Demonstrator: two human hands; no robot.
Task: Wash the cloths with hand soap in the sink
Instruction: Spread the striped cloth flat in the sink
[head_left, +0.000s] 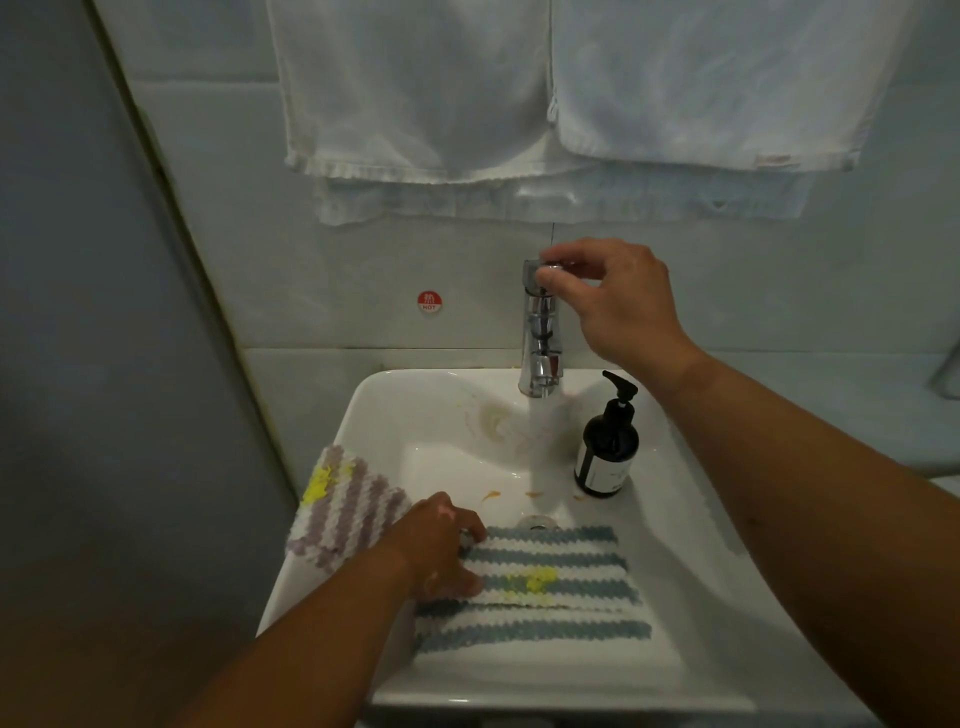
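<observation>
Single head-worn view, looking steeply down, close over the sink (691, 525), facing the wall.

The right hand (618, 301) pinches the tap handle (535, 273). Its fingers cover most of the handle, so the handle's shape cannot be told. The left hand (441, 545) grips the blue striped cloth (550, 587) and hides the edge it holds. Beside this grip, the wrist covers a corner of the purple striped cloth (348, 509). Just past the gripped cloth, only half of the drain (537, 521) shows. The words on the soap bottle (605, 457), below the right hand's grip, are too small to read. High above that grip, the top edge cuts off the white towels (415, 88).
</observation>
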